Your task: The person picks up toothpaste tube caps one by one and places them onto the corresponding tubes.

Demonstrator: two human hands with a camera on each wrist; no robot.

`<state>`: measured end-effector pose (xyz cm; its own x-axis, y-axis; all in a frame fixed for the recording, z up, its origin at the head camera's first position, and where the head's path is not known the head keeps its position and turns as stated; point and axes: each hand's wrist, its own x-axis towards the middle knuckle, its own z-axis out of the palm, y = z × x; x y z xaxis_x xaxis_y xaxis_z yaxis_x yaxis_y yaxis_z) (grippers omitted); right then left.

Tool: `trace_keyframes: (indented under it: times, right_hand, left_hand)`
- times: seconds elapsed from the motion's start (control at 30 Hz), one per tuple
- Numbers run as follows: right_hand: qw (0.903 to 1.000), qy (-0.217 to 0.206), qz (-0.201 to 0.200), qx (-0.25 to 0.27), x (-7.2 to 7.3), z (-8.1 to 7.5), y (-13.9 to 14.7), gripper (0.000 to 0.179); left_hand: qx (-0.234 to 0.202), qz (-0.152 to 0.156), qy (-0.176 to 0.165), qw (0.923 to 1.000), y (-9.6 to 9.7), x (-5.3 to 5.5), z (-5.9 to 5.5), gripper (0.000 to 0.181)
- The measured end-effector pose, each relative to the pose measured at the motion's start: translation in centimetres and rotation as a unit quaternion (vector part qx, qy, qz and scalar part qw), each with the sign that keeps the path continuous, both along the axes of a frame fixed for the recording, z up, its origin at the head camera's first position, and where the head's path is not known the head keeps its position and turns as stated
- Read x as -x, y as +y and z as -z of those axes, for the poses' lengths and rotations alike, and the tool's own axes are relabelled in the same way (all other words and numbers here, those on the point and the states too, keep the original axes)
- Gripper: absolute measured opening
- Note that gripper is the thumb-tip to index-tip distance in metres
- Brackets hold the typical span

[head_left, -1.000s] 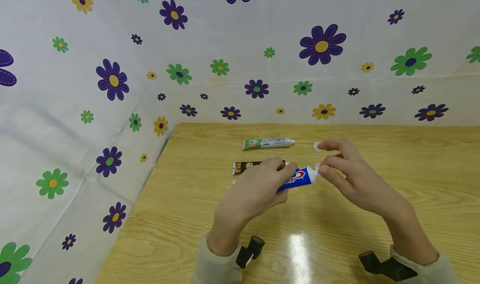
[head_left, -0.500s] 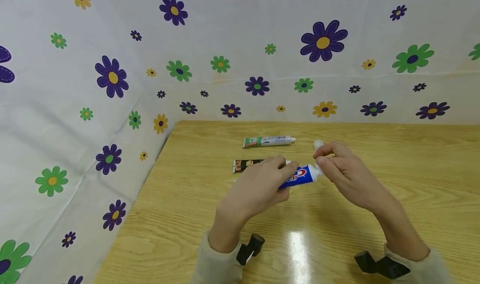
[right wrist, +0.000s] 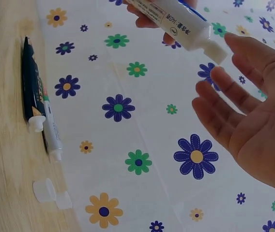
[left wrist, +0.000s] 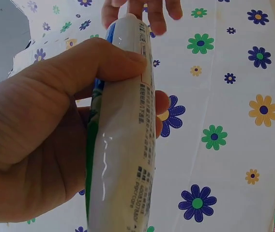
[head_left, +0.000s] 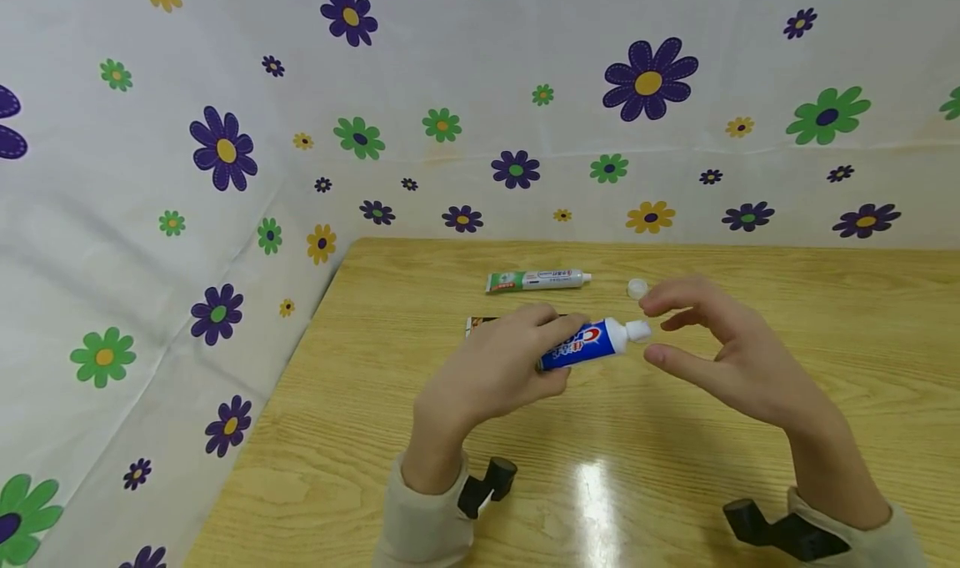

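My left hand (head_left: 495, 368) grips a blue and white toothpaste tube (head_left: 577, 347) round its body, thumb along one side. The tube is raised above the table, its white cap (head_left: 638, 331) facing right. Facing that cap is my right hand (head_left: 738, 364), its thumb and fingers spread and holding nothing. In the right wrist view the fingertips (right wrist: 218, 72) stand just off the cap (right wrist: 215, 51). Behind the left hand, a black toothpaste tube (right wrist: 31, 79) lies on the table, mostly covered in the head view. A green and white toothpaste tube (head_left: 538, 281) lies farther back.
Two loose white caps, a larger cap (right wrist: 44, 190) and a smaller cap (right wrist: 63, 199), sit on the wooden table (head_left: 337, 434) near the tubes' nozzle ends. A flowered cloth (head_left: 450, 76) hangs behind the table and along its left side.
My right hand's thumb and fingers, earlier pinched at the tube's nozzle end, have parted and drawn back to the right, baring the white cap. The left hand has shifted slightly left with the tube.
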<state>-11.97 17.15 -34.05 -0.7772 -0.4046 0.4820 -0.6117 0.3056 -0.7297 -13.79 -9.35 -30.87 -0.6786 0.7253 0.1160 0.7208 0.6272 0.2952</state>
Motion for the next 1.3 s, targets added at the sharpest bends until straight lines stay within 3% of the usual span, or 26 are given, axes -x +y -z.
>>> trace_keyframes:
  times: [0.27,0.5,0.77,1.3]
  right_hand:
    - [0.9996,0.021,-0.013,0.011,0.1,0.1,-0.1,0.043]
    - [0.9985,0.055,-0.001,0.007,0.3,0.4,-0.6,0.040]
    - [0.9977,0.055,0.040,0.000,0.3,0.8,-1.4,0.035]
    - [0.9968,0.042,0.065,-0.021,0.3,0.8,-1.6,0.028]
  left_hand:
    - [-0.002,0.008,-0.014,0.9999,-0.2,0.1,-0.1,0.052]
    - [0.020,0.008,0.028,0.9994,0.0,0.1,-0.1,0.050]
    - [0.030,-0.009,0.039,0.9988,-0.1,0.0,-0.1,0.054]
    - [0.029,-0.010,0.068,0.9972,-0.1,-0.1,0.0,0.052]
